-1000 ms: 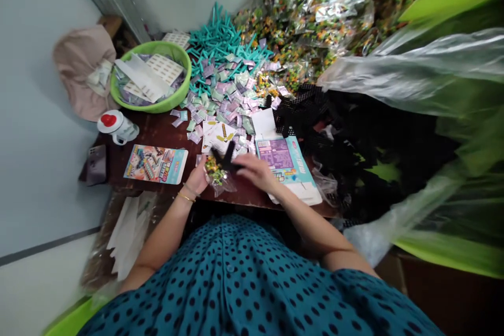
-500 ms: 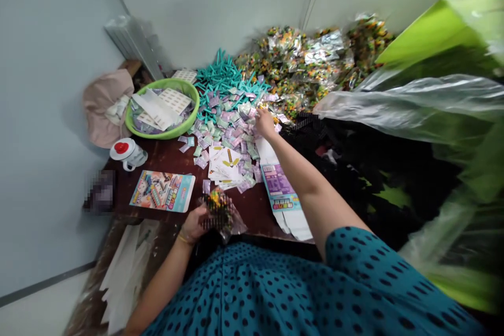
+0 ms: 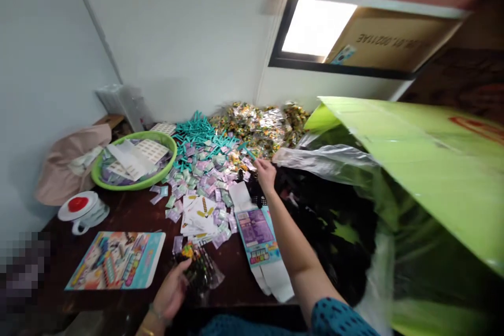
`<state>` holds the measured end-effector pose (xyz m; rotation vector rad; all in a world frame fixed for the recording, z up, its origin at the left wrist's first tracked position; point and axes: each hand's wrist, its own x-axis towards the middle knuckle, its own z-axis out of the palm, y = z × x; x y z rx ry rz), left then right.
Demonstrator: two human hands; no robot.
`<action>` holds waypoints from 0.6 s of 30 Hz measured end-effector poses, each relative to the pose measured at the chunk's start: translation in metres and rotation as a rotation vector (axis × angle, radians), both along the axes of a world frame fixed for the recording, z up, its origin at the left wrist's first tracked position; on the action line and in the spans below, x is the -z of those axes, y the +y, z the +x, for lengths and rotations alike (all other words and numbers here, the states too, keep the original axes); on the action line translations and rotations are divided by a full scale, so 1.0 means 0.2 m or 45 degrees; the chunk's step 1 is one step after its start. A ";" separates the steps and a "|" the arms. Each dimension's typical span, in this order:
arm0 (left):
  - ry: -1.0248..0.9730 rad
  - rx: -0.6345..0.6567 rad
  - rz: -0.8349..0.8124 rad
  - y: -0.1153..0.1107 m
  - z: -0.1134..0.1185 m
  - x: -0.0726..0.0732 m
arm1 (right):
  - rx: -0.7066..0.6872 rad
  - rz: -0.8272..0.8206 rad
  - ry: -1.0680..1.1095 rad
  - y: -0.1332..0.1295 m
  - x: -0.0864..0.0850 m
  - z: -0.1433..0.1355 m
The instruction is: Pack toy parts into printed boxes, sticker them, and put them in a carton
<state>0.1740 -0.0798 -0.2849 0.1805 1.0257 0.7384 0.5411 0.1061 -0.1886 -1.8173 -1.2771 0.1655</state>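
Left hand: we see our left hand (image 3: 170,294) at 6 o'clock on the tabletop (image 3: 129,215), its grip closed around a clear bag (image 3: 200,268) with small coloured and black parts inside.
Right hand: our right hand (image 3: 264,173) reaches out to 12 o'clock, its grip pinching a teal stick (image 3: 249,154) by one end at the edge of the piles.
Teal sticks: the heap (image 3: 197,134) lies at 11 o'clock, against the wall.
Small packets: a spread of lilac and green packets (image 3: 205,173) sits between the heap and the cards (image 3: 199,215).
Filled bags: a pile of shiny bags (image 3: 260,123) lies at 12 o'clock.
Boxes: a flat printed box (image 3: 260,244) lies at 5 o'clock under our forearm; another (image 3: 116,260) lies at 8 o'clock.
Bowl: a green bowl (image 3: 134,160) with paper sheets sits at 10 o'clock, a white cup (image 3: 82,212) at 9 o'clock.
Progress: we judge the bag partly filled; the stick is not yet in it, and the boxes lie flat, unfolded.
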 end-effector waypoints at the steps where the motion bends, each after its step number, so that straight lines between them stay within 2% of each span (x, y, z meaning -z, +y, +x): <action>1: 0.017 -0.019 0.033 0.02 0.03 -0.01 | -0.074 0.011 0.024 -0.14 0.06 -0.07; 3: 0.020 -0.085 0.108 0.05 0.12 -0.05 | -0.252 -0.025 0.081 -0.45 0.22 -0.27; 5: -0.045 -0.136 0.207 0.05 0.21 -0.11 | -0.529 -0.034 0.232 -0.74 0.38 -0.46; 7: -0.061 -0.220 0.268 0.02 0.29 -0.16 | -0.618 -0.045 0.399 -0.98 0.45 -0.58; 9: -0.084 -0.209 0.291 -0.01 0.34 -0.17 | -0.553 -0.066 0.481 -1.12 0.46 -0.61; 11: -0.087 -0.181 0.271 -0.05 0.36 -0.16 | -0.509 -0.068 0.462 -1.18 0.43 -0.59; 14: -0.105 -0.226 0.343 -0.11 0.38 -0.14 | -0.539 -0.049 0.379 -1.23 0.38 -0.56; 18: -0.074 -0.332 0.441 -0.16 0.38 -0.16 | -0.620 -0.059 0.314 -1.35 0.33 -0.61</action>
